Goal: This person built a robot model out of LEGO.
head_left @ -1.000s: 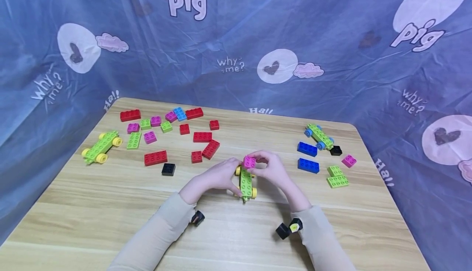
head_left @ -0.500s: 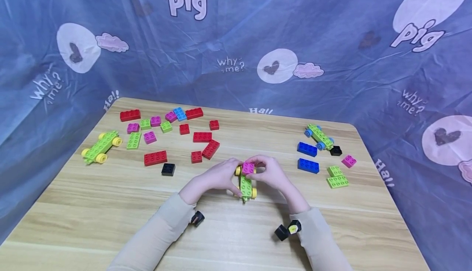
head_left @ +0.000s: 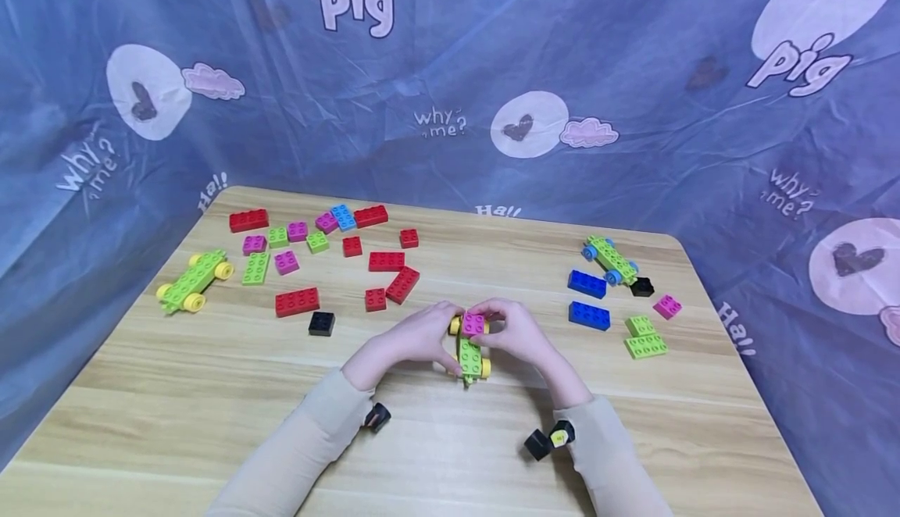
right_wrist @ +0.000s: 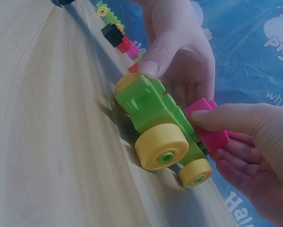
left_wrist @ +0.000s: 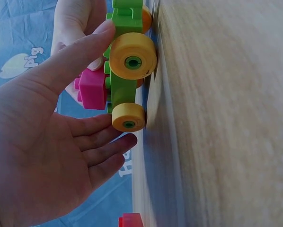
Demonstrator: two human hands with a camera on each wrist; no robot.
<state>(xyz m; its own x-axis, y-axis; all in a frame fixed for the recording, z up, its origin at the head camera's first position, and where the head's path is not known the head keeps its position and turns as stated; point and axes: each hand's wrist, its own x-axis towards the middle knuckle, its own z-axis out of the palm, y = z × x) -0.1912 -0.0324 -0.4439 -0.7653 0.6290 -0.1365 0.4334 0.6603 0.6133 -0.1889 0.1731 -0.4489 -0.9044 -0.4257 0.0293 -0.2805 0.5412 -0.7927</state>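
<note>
Head view, with both wrist views. We hold a green car with yellow wheels on the wooden surface, near its middle and just in front of us. Our left hand steadies the car from its left side: the thumb lies along the green body, while the other fingers reach loosely under the wheels, so this grip is a light curl about the car rather than a flat press. Our right hand pinches a pink brick between thumb and fingers and sets it on the studs at the car's far end. In the right wrist view the brick touches the green deck; we cannot tell whether it is pushed fully home.

The step in hand, as we judge it, is the seating of the pink brick on the car. The next move appears to call for a firm downward press with the right fingers, the left grip bracing the car so that the wheels do not roll.

To the far left lie loose red bricks, pink and green ones, a black brick and a second green car. To the right lie two blue bricks, green bricks and a car with blue wheels.
</note>
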